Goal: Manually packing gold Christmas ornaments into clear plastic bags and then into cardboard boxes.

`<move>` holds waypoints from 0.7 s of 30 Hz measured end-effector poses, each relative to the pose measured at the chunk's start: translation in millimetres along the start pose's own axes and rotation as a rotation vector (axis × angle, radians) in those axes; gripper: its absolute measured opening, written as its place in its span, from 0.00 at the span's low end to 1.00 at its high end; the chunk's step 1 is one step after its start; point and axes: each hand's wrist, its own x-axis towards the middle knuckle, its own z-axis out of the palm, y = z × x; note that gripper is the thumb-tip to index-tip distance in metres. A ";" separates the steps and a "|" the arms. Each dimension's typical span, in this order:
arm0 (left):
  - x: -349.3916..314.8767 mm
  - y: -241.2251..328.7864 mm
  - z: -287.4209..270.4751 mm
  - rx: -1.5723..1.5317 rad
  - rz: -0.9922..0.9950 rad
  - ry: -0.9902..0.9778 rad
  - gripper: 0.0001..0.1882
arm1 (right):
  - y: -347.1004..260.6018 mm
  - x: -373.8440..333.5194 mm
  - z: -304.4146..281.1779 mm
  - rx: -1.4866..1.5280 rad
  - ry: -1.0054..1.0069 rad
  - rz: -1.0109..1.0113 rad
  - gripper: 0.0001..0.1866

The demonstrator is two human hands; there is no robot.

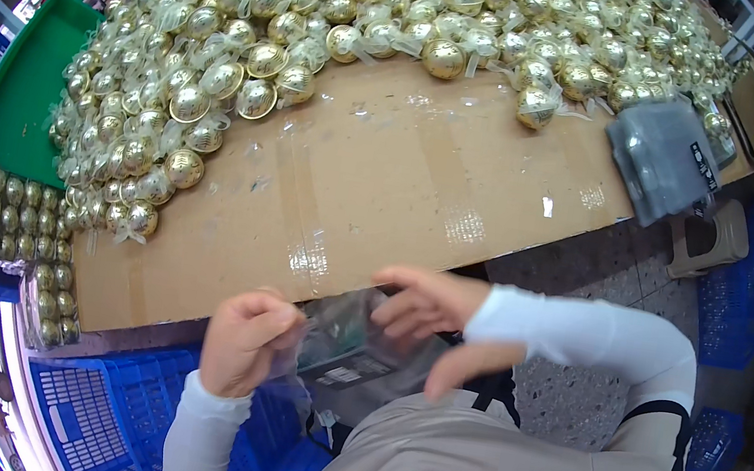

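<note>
Over the near edge of the cardboard-topped table, my left hand (249, 338) pinches the edge of a clear plastic bag (349, 360). The bag hangs in front of my body, with a dark printed panel on it. Just to the right, my right hand (428, 316) is spread, thumb well apart from the fingers, and slightly smeared by motion. Its fingers are close to the bag; whether they touch it I cannot tell. A heap of gold balls (443, 58) with pale translucent ribbons covers the far and left side of the table.
The cardboard tabletop (374, 186) lies between me and the heap. At its right end sits a stack of clear bags (661, 161). A green tray (23, 95) and packed rows of gold balls (9, 220) stand left. Blue crates (107, 410) are below; a stool (713, 237) stands right.
</note>
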 end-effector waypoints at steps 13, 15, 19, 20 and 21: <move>40.8 21.5 -5.7 1.048 1.069 0.030 0.24 | 4.6 79.1 -20.3 -1.700 0.825 -0.989 0.21; 58.2 8.4 -8.7 1.220 0.949 -0.007 0.24 | 11.0 83.1 -31.3 -1.623 0.659 -0.869 0.19; 67.5 -2.2 -35.0 1.415 1.002 0.149 0.23 | 17.9 21.6 -96.4 -1.378 1.130 -0.576 0.21; 68.9 -1.3 -40.4 1.348 1.000 0.167 0.24 | 18.2 2.1 -119.9 -1.273 1.286 -0.350 0.24; 71.2 -1.5 -44.2 1.338 0.988 0.151 0.23 | 24.9 -15.9 -142.6 -1.163 1.426 -0.085 0.27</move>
